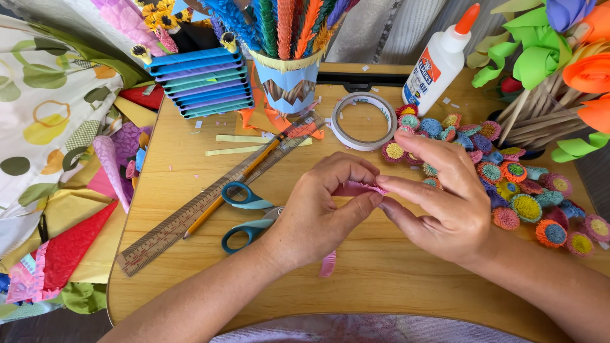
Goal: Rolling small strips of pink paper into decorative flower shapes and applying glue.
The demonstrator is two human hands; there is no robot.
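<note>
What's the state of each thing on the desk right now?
Left hand: fingers pinched on pink strip.
Right hand: fingertips on the strip's coiled end.
Pink strip: partly rolled, tail hanging below the left hand.
Scissors: lying flat, blades hidden under the left hand.
Glue bottle: upright, cap on.
Tape roll: lying flat.
Ruler: flat, diagonal.
Pencil: lying on the ruler.
Paper cup: upright, full of paper stems.
Rolled flowers: finished, piled loosely.

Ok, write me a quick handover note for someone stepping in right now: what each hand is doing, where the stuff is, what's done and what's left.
Left hand: pinches the pink fringed paper strip, its tail hanging below.
Right hand: fingertips on the strip's other end.
Done: a pile of finished paper flower centres on the right of the table.
Left: this strip is only partly rolled.
Nearby: scissors, ruler, pencil, tape roll, glue bottle.
</note>
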